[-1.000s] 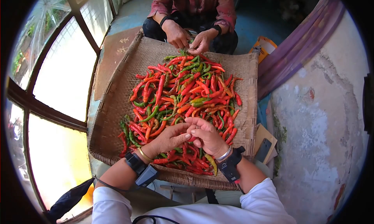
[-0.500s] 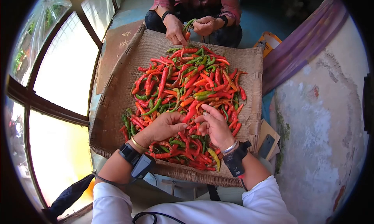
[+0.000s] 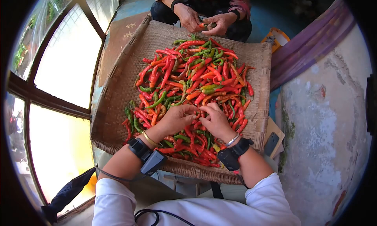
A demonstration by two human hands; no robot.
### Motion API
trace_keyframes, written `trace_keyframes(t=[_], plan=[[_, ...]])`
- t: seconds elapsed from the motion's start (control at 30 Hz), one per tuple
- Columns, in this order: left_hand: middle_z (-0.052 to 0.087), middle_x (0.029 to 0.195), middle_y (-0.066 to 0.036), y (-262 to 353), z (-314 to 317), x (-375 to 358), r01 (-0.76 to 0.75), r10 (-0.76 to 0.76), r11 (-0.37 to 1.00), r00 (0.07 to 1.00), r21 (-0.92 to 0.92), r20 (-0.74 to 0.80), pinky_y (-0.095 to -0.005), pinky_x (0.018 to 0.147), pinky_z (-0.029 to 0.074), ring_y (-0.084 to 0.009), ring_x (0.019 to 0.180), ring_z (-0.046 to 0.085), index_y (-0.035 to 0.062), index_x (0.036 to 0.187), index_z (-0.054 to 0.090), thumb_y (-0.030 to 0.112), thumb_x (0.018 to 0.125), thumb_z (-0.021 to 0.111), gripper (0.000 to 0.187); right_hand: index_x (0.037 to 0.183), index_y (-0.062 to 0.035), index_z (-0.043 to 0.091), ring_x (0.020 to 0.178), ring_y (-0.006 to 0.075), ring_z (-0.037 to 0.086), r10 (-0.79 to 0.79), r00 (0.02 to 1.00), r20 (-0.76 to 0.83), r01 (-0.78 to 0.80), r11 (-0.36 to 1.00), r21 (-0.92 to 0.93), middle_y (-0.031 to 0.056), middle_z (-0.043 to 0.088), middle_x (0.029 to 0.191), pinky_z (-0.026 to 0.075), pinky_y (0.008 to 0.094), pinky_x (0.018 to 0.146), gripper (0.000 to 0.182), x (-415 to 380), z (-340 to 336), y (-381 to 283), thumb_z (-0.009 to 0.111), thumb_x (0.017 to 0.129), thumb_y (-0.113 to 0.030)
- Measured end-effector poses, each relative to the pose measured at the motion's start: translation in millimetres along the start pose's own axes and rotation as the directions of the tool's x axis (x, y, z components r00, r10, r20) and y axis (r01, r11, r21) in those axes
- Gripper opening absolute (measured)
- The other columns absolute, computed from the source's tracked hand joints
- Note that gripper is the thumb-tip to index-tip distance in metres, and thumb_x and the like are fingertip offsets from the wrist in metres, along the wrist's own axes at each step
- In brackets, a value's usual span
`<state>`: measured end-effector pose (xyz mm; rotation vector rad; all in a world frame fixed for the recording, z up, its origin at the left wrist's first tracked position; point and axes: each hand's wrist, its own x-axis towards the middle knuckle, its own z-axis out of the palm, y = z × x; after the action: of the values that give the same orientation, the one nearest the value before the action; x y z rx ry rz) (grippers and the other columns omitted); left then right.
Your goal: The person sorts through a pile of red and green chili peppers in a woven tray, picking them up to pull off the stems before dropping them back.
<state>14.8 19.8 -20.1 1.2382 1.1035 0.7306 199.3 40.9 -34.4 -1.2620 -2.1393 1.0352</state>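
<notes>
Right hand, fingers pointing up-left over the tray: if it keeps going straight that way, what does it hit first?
The right hand already has its fingertips at the chili pile, nearly meeting the left hand. Going straight on, it would likely meet the left hand's fingers first, or the red chilies between them; depth is unclear.

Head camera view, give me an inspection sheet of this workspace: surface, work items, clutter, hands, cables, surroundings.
Surface: large woven wicker tray, flat, raised rim.
Work items: heap of long red, orange and green chili peppers spread over the tray.
Clutter: dark phone on brown card beside the tray's right edge.
Hands: left hand and right hand meet over the near peppers, fingertips pinched together; what they grip is hidden. A second person's hands work a pepper at the far edge.
Cables: black cable across the white sleeves.
Surroundings: bright arched window left, peeling plaster wall right.
</notes>
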Motion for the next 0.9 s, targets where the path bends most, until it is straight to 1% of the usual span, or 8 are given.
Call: trace_keyframes(t=[0.1,0.17,0.2,0.27,0.47,0.63,0.8,0.9], plan=[[0.057,0.083,-0.001,9,4,-4,-0.002,0.008,0.994,0.998,0.106,-0.057,-0.0207,0.059,0.045,-0.0062,0.067,0.052,-0.0009,0.111,0.051,0.014,0.087,0.052,0.028,0.106,-0.0010,0.052,0.066,0.0163,0.060,0.111,0.992,0.058,-0.115,0.992,0.061,0.0105,0.054,0.096,0.047,0.0281,0.064,0.031,-2,-4,-11,0.058,0.076,-0.008],[0.058,0.083,-0.003,0,1,0,0.172,-0.172,0.984,0.985,0.034,-0.018,-0.0215,0.060,0.046,-0.0075,0.068,0.055,-0.0003,0.112,0.050,0.017,0.089,0.048,0.029,0.101,0.0008,0.055,0.066,0.0106,0.058,0.208,0.947,0.244,-0.311,0.781,0.541,0.0061,0.059,0.083,0.046,0.0244,0.060,0.025,-7,3,-20,0.057,0.078,-0.007],[0.058,0.083,-0.003,1,2,-1,0.173,-0.172,0.984,0.985,0.033,-0.018,-0.0215,0.060,0.046,-0.0075,0.068,0.055,-0.0003,0.112,0.050,0.017,0.089,0.048,0.029,0.102,0.0007,0.054,0.070,0.0071,0.056,0.207,0.948,0.241,-0.311,0.761,0.569,0.0014,0.059,0.081,0.046,0.0205,0.062,0.021,-10,3,-33,0.054,0.081,-0.006],[0.059,0.083,-0.004,4,5,-4,0.301,-0.308,0.940,0.951,-0.159,-0.019,-0.0217,0.059,0.047,-0.0096,0.068,0.057,-0.0002,0.112,0.050,0.020,0.091,0.044,0.030,0.099,0.0011,0.054,0.070,0.0070,0.056,0.222,0.938,0.266,-0.335,0.775,0.535,0.0017,0.059,0.081,0.046,0.0203,0.062,0.019,-11,7,-31,0.054,0.081,-0.004],[0.060,0.083,-0.003,-5,4,-4,0.236,-0.210,0.924,0.971,-0.299,0.117,-0.0192,0.055,0.046,-0.0098,0.063,0.058,0.0018,0.108,0.051,0.019,0.090,0.047,0.025,0.093,0.0005,0.055,0.069,0.0071,0.056,0.159,0.959,0.235,-0.256,0.842,0.474,0.0023,0.059,0.079,0.046,0.0200,0.061,0.013,-14,6,-31,0.052,0.081,-0.001],[0.059,0.079,-0.001,-7,6,-5,0.235,-0.265,0.832,0.964,-0.503,0.013,-0.0168,0.053,0.045,-0.0070,0.062,0.057,0.0044,0.100,0.055,0.013,0.085,0.054,0.017,0.085,0.0020,0.057,0.064,0.0087,0.057,0.047,0.987,0.153,-0.114,0.877,0.466,0.0047,0.059,0.075,0.046,0.0232,0.058,0.009,-16,3,-43,0.051,0.078,0.002],[0.059,0.070,0.001,11,-10,-7,0.188,-0.273,0.826,0.958,-0.531,-0.085,-0.0148,0.048,0.041,-0.0026,0.056,0.052,0.0050,0.096,0.056,0.008,0.082,0.057,0.014,0.104,0.0004,0.052,0.067,0.0086,0.057,0.170,0.963,0.211,-0.267,0.726,0.634,0.0046,0.057,0.081,0.047,0.0201,0.058,0.021,-16,2,-45,0.048,0.083,-0.001],[0.056,0.079,0.001,29,-32,-4,0.151,-0.251,0.831,0.961,-0.536,-0.119,-0.0164,0.053,0.042,-0.0051,0.062,0.052,0.0042,0.105,0.054,0.011,0.081,0.060,0.025,0.108,0.0010,0.050,0.067,0.0088,0.057,0.213,0.949,0.231,-0.310,0.758,0.574,0.0053,0.057,0.083,0.047,0.0194,0.056,0.024,-11,-5,-33,0.047,0.085,-0.005]])
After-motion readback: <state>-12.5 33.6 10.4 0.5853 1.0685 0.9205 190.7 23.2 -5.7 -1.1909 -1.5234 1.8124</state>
